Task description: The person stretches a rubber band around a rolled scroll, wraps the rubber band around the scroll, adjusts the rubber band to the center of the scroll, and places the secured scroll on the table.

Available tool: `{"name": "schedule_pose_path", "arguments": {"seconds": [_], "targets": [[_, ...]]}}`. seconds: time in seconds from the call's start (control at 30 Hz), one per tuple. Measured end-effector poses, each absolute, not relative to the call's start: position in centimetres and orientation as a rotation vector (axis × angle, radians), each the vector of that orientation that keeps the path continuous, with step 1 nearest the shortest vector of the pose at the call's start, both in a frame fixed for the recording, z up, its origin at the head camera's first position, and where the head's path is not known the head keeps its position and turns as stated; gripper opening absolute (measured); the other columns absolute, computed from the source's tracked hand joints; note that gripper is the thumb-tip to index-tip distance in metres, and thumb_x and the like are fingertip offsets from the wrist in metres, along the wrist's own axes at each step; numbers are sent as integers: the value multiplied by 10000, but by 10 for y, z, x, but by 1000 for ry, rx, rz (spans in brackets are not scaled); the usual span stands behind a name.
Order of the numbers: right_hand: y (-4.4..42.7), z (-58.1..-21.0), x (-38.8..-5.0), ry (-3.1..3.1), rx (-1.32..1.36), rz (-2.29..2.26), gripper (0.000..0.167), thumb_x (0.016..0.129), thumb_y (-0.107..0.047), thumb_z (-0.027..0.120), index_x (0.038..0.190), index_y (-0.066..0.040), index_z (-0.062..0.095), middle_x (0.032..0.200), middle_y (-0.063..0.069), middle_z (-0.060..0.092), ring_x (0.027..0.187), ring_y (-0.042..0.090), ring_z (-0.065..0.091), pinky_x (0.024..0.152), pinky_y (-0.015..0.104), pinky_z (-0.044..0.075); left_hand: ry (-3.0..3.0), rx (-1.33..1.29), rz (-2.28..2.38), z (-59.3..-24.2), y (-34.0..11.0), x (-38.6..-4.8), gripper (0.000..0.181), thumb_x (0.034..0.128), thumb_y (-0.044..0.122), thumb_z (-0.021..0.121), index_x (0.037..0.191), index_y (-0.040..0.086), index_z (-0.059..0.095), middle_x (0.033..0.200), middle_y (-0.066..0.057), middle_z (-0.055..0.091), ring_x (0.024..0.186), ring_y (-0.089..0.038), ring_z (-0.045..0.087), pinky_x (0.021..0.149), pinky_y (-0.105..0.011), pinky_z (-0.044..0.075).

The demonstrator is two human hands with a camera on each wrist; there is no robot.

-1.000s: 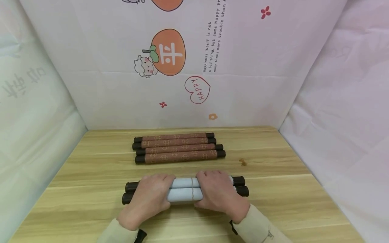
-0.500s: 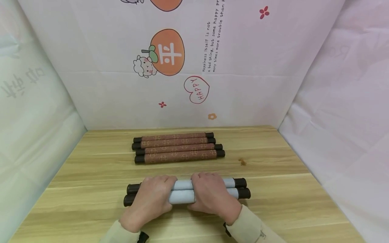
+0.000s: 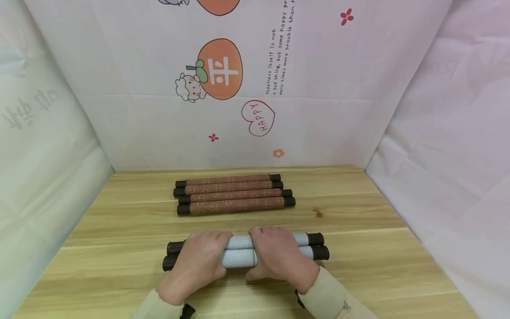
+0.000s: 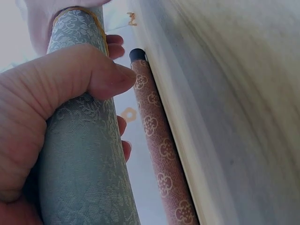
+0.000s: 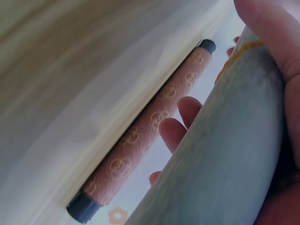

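Note:
Two pale blue patterned scrolls with black end knobs lie side by side in both hands. My left hand grips them left of the middle, thumb on the near side and fingers over the top. Right of the middle, my right hand holds them the same way. A thin yellowish band runs round the near scroll between the hands; in the head view my right hand partly covers it. The left wrist view shows the left thumb across the blue cloth, with fingertips past its far edge.
Several reddish-brown scrolls with gold flower patterns and black ends lie in a row behind the blue pair. A small orange-brown mark or scrap is on the wooden tabletop. White printed cloth stands at the back and sides.
My right hand has slid left along the blue scrolls and now partly covers the band. The scrolls have shifted slightly right. The left hand stays nearly in place, and the brown scrolls have not moved.

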State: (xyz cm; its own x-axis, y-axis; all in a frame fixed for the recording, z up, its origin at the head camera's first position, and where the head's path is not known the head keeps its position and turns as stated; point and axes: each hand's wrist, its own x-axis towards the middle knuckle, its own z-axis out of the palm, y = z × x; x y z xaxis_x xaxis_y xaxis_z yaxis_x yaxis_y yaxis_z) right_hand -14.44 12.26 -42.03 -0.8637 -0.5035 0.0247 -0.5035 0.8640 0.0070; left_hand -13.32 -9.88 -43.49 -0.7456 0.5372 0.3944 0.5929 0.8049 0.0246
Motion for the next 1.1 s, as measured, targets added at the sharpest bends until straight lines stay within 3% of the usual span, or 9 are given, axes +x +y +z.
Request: {"name": "schedule_pose_path", "arguments": {"seconds": [0.2, 0.47, 0.7, 0.9, 1.1], "targets": [[133, -420, -145, -2924, 876, 121, 993, 609, -734, 879, 1365, -170, 567, 947, -31, 670, 796, 124, 623, 693, 356, 533, -2590, -852, -184, -435, -101, -136, 585, 555, 191, 894, 1111, 146, 716, 952, 4, 746, 830, -166, 697, 717, -417, 582], [133, -422, -144, -2850, 879, 123, 769, 642, -684, 884, 1181, -206, 615, 837, -63, 620, 688, 87, 559, 579, 285, 445, -2620, -835, -174, -436, -101, -136, 614, 550, 220, 924, 1116, 146, 696, 971, -16, 732, 865, -189, 688, 736, -435, 567], [132, -425, -144, -2839, 850, 110, 825, 628, -687, 887, 1208, -171, 608, 852, -45, 637, 702, 103, 586, 580, 290, 465, -2645, -814, -153, -437, -101, -136, 633, 552, 258, 936, 1120, 145, 682, 979, -30, 723, 871, -204, 681, 713, -412, 533], [135, -428, -144, -2778, 907, 140, 851, 620, -664, 908, 1280, -225, 597, 871, -43, 658, 715, 110, 598, 590, 289, 455, -2765, -833, -207, -433, -102, -134, 710, 582, 417, 976, 1162, 143, 671, 996, -28, 708, 894, -195, 660, 765, -442, 549], [138, -431, -145, -2745, 922, 83, 803, 590, -666, 918, 1202, -247, 610, 848, -53, 644, 715, 118, 593, 617, 308, 476, -2814, -883, -242, -432, -105, -133, 651, 602, 403, 942, 1123, 147, 646, 906, 18, 652, 786, -131, 603, 638, -346, 515]]}}
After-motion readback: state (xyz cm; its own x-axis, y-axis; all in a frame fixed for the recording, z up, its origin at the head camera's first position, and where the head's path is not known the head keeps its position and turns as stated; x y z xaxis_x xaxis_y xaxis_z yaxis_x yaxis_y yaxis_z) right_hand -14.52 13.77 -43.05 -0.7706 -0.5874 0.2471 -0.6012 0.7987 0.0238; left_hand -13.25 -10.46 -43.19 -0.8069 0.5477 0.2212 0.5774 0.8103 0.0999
